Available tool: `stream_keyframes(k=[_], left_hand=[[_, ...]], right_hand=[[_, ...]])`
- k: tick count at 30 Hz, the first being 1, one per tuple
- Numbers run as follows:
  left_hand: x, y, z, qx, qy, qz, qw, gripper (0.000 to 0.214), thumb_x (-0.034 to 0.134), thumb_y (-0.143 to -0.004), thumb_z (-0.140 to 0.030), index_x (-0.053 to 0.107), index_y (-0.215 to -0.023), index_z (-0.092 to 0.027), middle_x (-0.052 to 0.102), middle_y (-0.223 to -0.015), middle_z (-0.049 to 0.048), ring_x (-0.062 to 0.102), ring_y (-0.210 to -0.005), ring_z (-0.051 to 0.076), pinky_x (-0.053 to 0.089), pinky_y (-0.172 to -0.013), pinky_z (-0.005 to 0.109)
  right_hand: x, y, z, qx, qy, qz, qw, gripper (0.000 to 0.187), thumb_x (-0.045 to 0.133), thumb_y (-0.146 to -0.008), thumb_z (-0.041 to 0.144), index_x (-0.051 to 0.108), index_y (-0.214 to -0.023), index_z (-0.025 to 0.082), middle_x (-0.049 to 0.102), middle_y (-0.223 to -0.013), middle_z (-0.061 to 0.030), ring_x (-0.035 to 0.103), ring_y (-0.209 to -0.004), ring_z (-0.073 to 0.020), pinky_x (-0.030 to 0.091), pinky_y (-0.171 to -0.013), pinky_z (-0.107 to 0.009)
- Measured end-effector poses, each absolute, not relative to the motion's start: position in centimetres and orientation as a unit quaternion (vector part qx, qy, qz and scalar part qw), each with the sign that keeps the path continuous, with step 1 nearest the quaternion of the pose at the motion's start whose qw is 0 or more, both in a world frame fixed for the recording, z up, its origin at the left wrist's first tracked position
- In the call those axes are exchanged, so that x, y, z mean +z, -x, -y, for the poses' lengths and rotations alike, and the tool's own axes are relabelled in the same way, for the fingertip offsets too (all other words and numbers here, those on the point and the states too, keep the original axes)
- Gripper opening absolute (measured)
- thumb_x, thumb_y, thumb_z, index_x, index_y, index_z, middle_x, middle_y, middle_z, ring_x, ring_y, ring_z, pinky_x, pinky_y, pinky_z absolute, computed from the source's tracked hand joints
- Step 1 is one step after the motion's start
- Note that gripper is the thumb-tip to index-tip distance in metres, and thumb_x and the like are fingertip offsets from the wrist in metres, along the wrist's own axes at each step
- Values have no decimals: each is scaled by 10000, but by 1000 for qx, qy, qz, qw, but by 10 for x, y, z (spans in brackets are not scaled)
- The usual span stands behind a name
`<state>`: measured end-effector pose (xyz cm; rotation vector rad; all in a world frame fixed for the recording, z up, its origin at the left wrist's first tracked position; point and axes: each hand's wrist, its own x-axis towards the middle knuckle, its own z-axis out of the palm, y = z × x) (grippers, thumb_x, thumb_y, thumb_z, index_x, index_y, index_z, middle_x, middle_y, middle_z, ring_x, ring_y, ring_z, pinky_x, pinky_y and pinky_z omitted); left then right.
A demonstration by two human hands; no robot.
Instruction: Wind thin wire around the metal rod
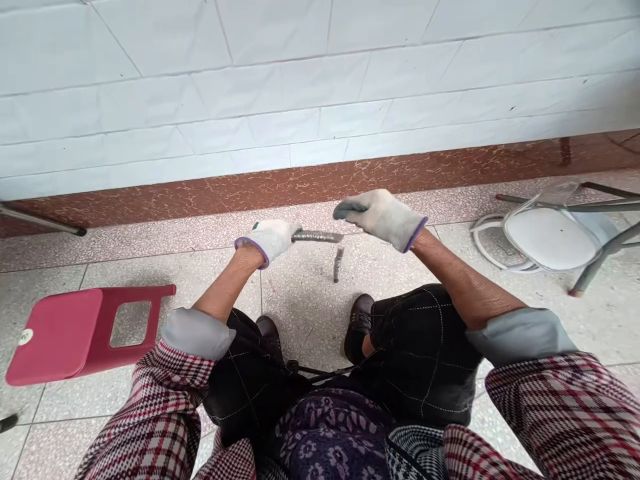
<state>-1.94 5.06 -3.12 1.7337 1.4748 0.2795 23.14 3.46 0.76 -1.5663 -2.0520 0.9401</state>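
My left hand (275, 238), in a white work glove with a purple cuff edge, is closed around one end of a dark grey, ribbed strip with a metallic sheen (319, 237). The strip points right, and its exact kind is not clear. My right hand (381, 213), gloved alike with grey fingertips, hovers above and right of the strip's free end, apart from it. Its fingers reach out to the left, and nothing shows in them. Below the strip, a shorter piece of similar look (339, 265) appears over the floor tiles near my shoe.
A red plastic stool (67, 333) lies on its side at the left. To the right are a metal-legged chair (613, 247) and a round white seat or lid (553, 239). A white tiled wall (300, 73) with a brown skirting (270, 185) stands ahead.
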Motion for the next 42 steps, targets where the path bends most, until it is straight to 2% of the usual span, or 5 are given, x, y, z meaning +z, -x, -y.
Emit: stream_keyframes(k=[11,19,28,35,42], left_hand=[[-7,4,-36,212,-648,-522,512,169,730,-834,-255,743,-998,-215,573,-612,-2,426,-453,99,359,-436,254],[-28,22,-65,0,-775,-614,149,262,524,-950,-198,737,-1102,-199,717,-880,123,666,-844,255,478,-766,371],[-16,20,-31,-1,-721,-541,433,284,708,-945,-432,721,-1057,-170,696,-869,43,649,-689,151,552,-629,291],[-6,15,-37,150,-677,-537,480,222,697,-887,-348,755,-1068,-234,602,-660,11,416,-429,95,375,-423,257],[-31,29,-62,-90,-779,-604,143,292,522,-947,-236,715,-1157,-174,727,-933,151,664,-843,248,497,-782,367]], right_hand=[[-23,-220,-36,431,496,738,155,208,620,-877,210,818,-940,198,794,-920,-39,659,-754,-163,490,-708,-282],[3,-195,-12,352,500,783,118,222,599,-951,234,814,-1001,213,784,-905,-31,668,-767,-180,474,-720,-297],[-19,-249,-49,372,561,710,205,229,622,-883,256,817,-971,173,772,-901,-55,621,-708,-158,465,-636,-288],[-30,-197,-23,303,527,794,-16,154,641,-913,254,789,-941,224,763,-823,-60,659,-697,-201,447,-626,-301],[-7,-178,-4,196,522,822,-118,209,582,-1008,286,730,-1110,179,747,-881,-142,677,-753,-266,360,-589,-340]])
